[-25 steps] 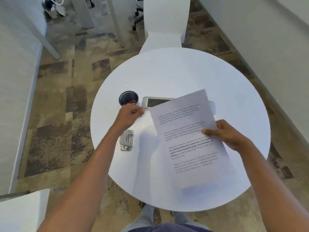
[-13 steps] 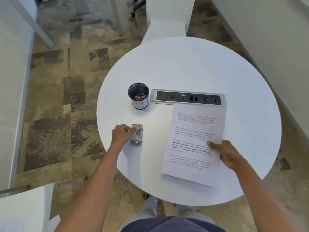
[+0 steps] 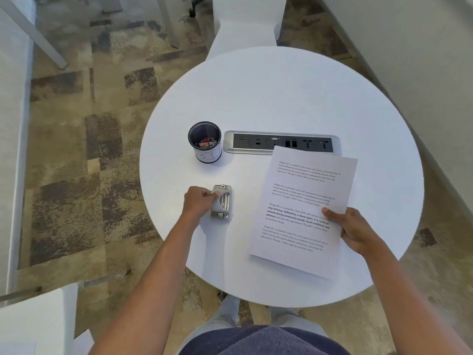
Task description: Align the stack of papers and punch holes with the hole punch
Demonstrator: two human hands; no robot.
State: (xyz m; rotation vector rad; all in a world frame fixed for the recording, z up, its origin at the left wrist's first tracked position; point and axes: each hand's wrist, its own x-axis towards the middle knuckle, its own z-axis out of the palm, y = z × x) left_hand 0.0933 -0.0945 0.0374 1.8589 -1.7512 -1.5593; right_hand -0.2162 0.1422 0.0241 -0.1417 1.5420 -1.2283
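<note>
1. Two bare hands are at work over a round white table (image 3: 281, 93).
2. Left hand (image 3: 198, 201): its fingers are curled round the left side of the hole punch (image 3: 223, 203), with the thumb pressed on the punch's top.
3. That small metal hole punch sits on the table's near left part, beside the stack of papers (image 3: 299, 198) but apart from it.
4. Right hand (image 3: 355, 230): it pinches the stack's right edge, thumb on top of the printed sheet and fingers tucked underneath.
5. Printed side up, the stack rests on the right half of the table, turned slightly askew. Its far left corner overlaps the near rim of the power socket panel (image 3: 256, 144). Whether it lies fully flat cannot be told.
6. One black mesh cup (image 3: 208, 156) stands upright just left of the panel, with a few small items inside.
7. Beyond the table's far edge is a white chair (image 3: 245, 24), on patterned carpet (image 3: 76, 149).
</note>
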